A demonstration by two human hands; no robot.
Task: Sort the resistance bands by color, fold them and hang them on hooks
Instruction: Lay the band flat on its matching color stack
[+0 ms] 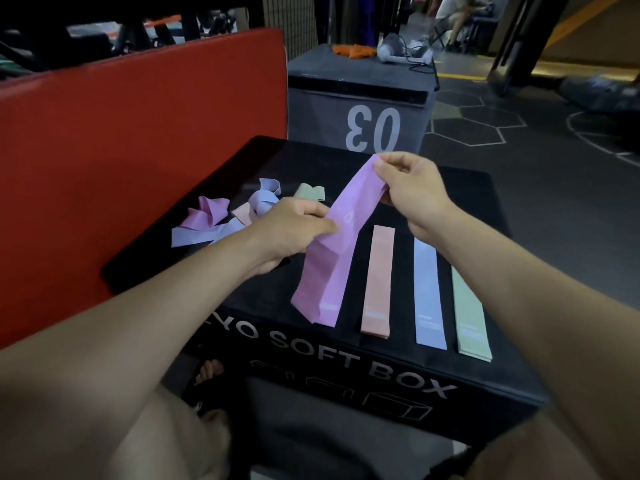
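Note:
I hold a purple resistance band (pixel 349 209) stretched above the black soft box (pixel 346 368). My right hand (pixel 412 192) pinches its far end and my left hand (pixel 294 223) grips its middle, while its near end hangs over a flat purple band (pixel 329 299). To the right, flat and side by side, lie a pink band (pixel 377 282), a blue band (pixel 429 296) and a green band (pixel 471 313). At the box's far left, a loose heap holds a purple band (pixel 204 216), blue bands (pixel 204 233), a pink one (pixel 242 213) and a green one (pixel 310 192).
A big red pad (pixel 131 140) stands at the left against the box. Behind is a grey box marked 03 (pixel 360 109) with orange cloth (pixel 353 50) and a cable on top. A seated person (pixel 457 15) is far back. My feet show below the box.

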